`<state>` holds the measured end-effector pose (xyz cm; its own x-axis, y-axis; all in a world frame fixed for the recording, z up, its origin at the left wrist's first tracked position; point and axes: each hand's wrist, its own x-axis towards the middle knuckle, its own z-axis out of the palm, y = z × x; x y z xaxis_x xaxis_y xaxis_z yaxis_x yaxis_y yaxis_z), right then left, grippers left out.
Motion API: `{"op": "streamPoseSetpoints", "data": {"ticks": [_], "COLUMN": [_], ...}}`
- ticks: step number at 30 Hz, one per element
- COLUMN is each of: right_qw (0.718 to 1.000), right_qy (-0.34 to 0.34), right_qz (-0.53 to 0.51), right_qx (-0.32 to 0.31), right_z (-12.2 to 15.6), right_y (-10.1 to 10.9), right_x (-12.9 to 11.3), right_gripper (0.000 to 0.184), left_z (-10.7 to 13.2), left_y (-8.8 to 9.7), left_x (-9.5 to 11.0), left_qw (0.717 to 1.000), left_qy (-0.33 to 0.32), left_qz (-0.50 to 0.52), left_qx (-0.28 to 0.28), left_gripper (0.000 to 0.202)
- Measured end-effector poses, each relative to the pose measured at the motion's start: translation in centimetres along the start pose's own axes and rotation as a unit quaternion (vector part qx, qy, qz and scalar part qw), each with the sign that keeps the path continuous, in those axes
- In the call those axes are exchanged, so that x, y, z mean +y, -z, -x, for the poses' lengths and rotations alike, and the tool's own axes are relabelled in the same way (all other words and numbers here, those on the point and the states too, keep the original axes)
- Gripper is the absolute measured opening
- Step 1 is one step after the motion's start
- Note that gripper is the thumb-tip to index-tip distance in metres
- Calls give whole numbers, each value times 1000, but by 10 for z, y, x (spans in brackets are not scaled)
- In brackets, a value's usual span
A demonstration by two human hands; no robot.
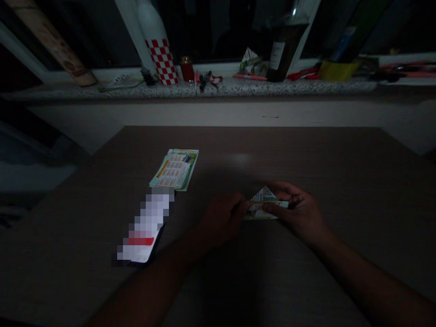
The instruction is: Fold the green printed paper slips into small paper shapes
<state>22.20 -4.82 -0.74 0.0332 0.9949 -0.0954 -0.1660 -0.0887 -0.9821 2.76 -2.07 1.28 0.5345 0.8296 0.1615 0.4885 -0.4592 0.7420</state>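
Folded paper (pixel 264 196) sits between both hands over the table (pixel 289 154); contact with it cannot be determined. Triangular peak points away from the person, toward the windowsill (pixel 238 89); long axis runs left-right. Left hand (pixel 225 215) pinches the left end; right hand (pixel 304 213) grips the right.

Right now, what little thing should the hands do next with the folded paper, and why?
I'd probably slide the thumb of the right hand along the lower strip of the folded paper to press it flatter: that thumb rests on the paper's front, while the left hand pinches the left end and could steady it.
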Motion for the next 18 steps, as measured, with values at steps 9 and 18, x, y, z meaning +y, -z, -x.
{"op": "streamPoseSetpoints", "data": {"ticks": [9, 18], "right_qw": [999, 999], "right_qy": [-12, -6], "right_qz": [-51, -46], "right_qx": [-10, -5], "right_z": [-1, -1], "right_y": [1, 2], "right_x": [6, 8], "right_gripper": [44, 45], "left_z": [-2, -3], "left_y": [-3, -2], "left_x": [-7, -5], "left_qw": [1000, 999], "left_qy": [22, 30], "left_qz": [11, -26], "left_qx": [0, -25], "left_gripper": [38, 44]}}
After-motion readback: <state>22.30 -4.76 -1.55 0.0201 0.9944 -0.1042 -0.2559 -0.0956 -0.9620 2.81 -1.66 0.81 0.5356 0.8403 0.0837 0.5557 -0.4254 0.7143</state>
